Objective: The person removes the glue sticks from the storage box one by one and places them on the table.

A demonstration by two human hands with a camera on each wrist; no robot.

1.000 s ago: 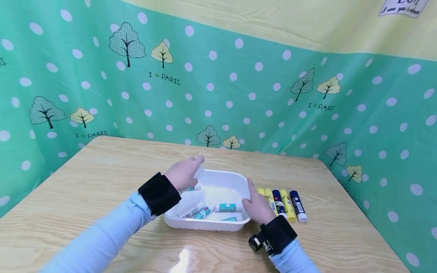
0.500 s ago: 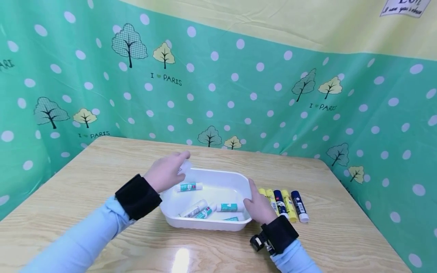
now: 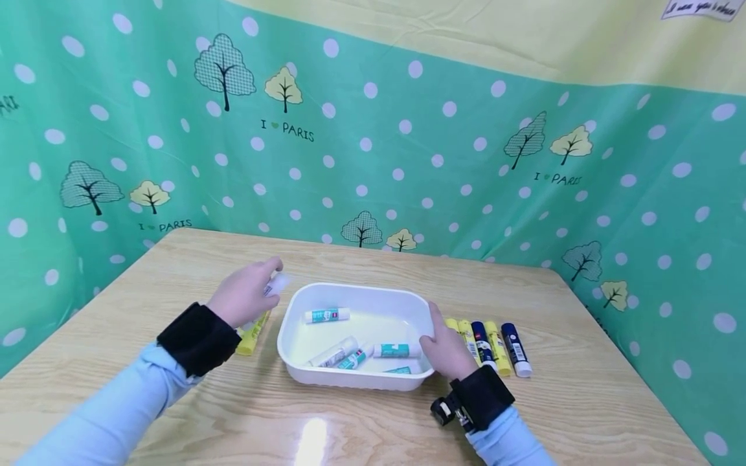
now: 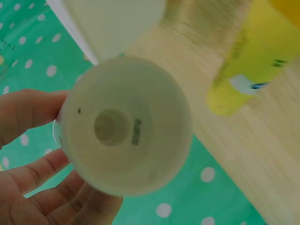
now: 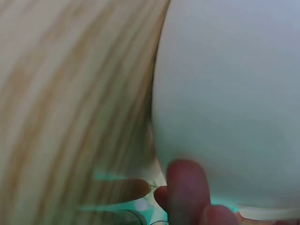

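My left hand [image 3: 241,296] pinches a white glue stick [image 3: 278,283] above the table, left of a white plastic bin. In the left wrist view the round end of that glue stick [image 4: 154,108] faces the camera, with thumb and fingers against its side. Below lies a yellow glue stick [image 3: 252,338], partly behind the hand. My right hand [image 3: 447,349] grips the right rim of the white bin [image 3: 355,378], fingers outside. Inside the bin lie several white-and-teal glue sticks, one near the back left [image 3: 327,315], the others toward the front.
Right of the bin, several yellow and dark blue glue sticks [image 3: 494,346] lie side by side on the wooden table [image 3: 361,427]. A green dotted curtain [image 3: 326,162] hangs behind the table and along its sides.
My left hand has moved left out of the bin with the glue stick, uncovering the one at the back left. The right hand stays on the rim.
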